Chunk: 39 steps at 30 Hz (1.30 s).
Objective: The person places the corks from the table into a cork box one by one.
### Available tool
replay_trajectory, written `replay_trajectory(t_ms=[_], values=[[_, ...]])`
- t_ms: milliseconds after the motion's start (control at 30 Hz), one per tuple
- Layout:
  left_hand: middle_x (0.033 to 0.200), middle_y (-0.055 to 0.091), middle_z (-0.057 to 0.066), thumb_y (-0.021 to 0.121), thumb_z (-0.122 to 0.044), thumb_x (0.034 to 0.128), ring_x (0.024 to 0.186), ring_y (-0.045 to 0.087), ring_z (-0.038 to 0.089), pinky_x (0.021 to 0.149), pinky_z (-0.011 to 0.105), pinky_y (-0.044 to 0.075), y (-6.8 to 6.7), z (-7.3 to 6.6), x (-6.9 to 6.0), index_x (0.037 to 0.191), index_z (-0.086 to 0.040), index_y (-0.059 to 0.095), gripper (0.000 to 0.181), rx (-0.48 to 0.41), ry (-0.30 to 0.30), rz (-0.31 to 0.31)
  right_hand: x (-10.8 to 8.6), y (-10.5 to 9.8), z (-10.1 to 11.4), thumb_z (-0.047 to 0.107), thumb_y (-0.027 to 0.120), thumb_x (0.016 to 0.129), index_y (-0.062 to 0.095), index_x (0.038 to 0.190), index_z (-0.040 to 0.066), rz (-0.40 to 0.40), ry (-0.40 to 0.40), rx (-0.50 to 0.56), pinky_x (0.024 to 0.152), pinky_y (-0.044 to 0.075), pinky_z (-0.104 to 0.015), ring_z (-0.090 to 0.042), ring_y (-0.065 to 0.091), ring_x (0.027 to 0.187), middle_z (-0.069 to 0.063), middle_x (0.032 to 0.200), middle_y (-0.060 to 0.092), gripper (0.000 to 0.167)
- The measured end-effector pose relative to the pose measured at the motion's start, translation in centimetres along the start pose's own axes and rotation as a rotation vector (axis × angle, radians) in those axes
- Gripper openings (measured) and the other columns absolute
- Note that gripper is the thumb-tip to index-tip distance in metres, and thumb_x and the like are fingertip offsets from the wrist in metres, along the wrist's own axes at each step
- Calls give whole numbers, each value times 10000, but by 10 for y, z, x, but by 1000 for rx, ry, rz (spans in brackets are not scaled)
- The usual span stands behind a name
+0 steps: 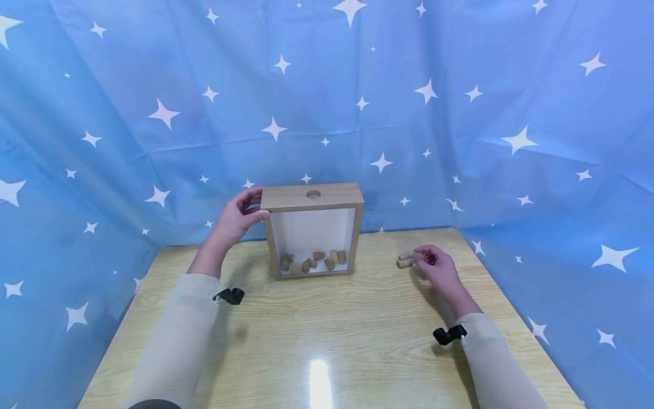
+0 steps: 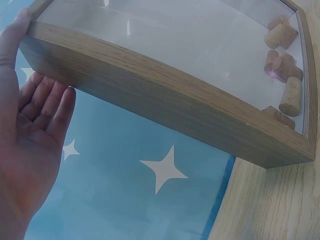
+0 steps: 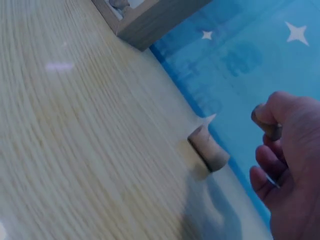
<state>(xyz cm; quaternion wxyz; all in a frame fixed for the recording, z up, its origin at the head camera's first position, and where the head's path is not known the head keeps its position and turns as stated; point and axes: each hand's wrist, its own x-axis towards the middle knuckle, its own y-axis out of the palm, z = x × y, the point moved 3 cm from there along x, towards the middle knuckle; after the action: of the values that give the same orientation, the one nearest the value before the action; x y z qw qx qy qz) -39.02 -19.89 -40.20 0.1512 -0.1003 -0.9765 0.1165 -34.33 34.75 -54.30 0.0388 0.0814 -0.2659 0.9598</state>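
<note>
A shallow wooden box [image 1: 313, 197] with a clear front and a round hole in its top edge stands upright on the table. Several corks [image 2: 291, 96] lie along its bottom inside. My left hand [image 1: 236, 220] holds the box's upper left corner, thumb at the front and fingers round the side. Over to the right, my right hand [image 1: 434, 267] pinches a cork [image 3: 266, 124] between thumb and fingers, just above the table. Close beside that hand, a loose cork [image 3: 209, 148] lies on its side on the tabletop.
The light wood table [image 1: 306, 324] carries the box near its back edge. Behind and at both sides hangs a blue cloth [image 1: 327, 102] with white stars. A bright reflection shows on the table's front part.
</note>
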Motion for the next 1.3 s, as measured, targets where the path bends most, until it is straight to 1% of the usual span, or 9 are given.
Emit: replay_trajectory(t_ms=[267, 500, 600, 733, 867, 900, 1000, 1133, 1300], values=[[1554, 563, 192, 835, -242, 1032, 1468, 540, 411, 1212, 507, 488, 0, -1, 0, 1642, -86, 507, 710, 1, -6, -3, 3, 3, 20, 221, 743, 1086, 729, 1374, 26, 12, -37, -5, 741, 531, -225, -183, 589, 955, -121, 1112, 670, 348], [1543, 567, 195, 834, -216, 1031, 1456, 553, 387, 1209, 501, 491, 0, -2, -1, 1637, -76, 508, 703, 3, -11, -5, 4, 4, 43, 220, 711, 1111, 708, 1417, 20, 62, -79, 24, 779, 534, -219, -167, 596, 1001, -148, 1217, 688, 366], [1540, 565, 201, 824, -196, 1037, 1453, 548, 391, 1211, 509, 489, 0, -3, -1, 1635, -60, 506, 690, -1, -6, -2, 5, 5, 53, 206, 713, 1110, 706, 1404, 10, 83, -95, 45, 778, 538, -229, -177, 608, 990, -165, 1202, 691, 353], [1540, 564, 198, 818, -200, 1041, 1448, 555, 386, 1205, 516, 493, 0, -1, 1, 1634, -63, 509, 683, 1, -5, -2, 7, 5, 66, 245, 745, 1096, 704, 1340, 41, 104, -87, 59, 779, 567, -307, -245, 640, 958, -152, 1122, 687, 321], [1537, 562, 202, 817, -185, 1041, 1448, 548, 392, 1213, 507, 486, 0, 1, 2, 1635, -52, 504, 684, -6, 1, -2, 9, 4, 84, 233, 785, 1069, 671, 1270, 46, 94, -103, 66, 729, 546, -305, -268, 615, 906, -140, 1044, 647, 297], [1536, 561, 205, 814, -174, 1042, 1450, 542, 398, 1217, 500, 483, 0, 1, 2, 1635, -48, 502, 682, -10, 3, -2, 9, 3, 89, 235, 795, 1062, 668, 1251, 45, 85, -107, 64, 710, 528, -278, -260, 607, 893, -134, 1030, 641, 297], [1532, 562, 208, 808, -147, 1043, 1452, 531, 415, 1215, 488, 485, 0, 2, 3, 1631, -37, 502, 673, -17, 11, -3, 9, 2, 102, 255, 813, 1049, 662, 1218, 44, 63, -116, 72, 698, 519, -276, -220, 600, 880, -126, 1014, 636, 310], [1531, 563, 209, 808, -148, 1043, 1454, 527, 424, 1211, 473, 491, 0, 2, 3, 1633, -37, 501, 674, -13, 13, -2, 9, -1, 116, 309, 808, 1053, 686, 1233, 54, 51, -122, 90, 729, 541, -284, -223, 627, 918, -128, 1037, 663, 336], [1530, 562, 205, 815, -164, 1040, 1450, 533, 403, 1222, 484, 478, -1, 3, 3, 1635, -41, 499, 685, -14, 14, 1, 12, -8, 131, 260, 773, 1079, 717, 1267, 43, 15, -171, 126, 747, 550, -255, -211, 645, 917, -99, 1026, 683, 293]])
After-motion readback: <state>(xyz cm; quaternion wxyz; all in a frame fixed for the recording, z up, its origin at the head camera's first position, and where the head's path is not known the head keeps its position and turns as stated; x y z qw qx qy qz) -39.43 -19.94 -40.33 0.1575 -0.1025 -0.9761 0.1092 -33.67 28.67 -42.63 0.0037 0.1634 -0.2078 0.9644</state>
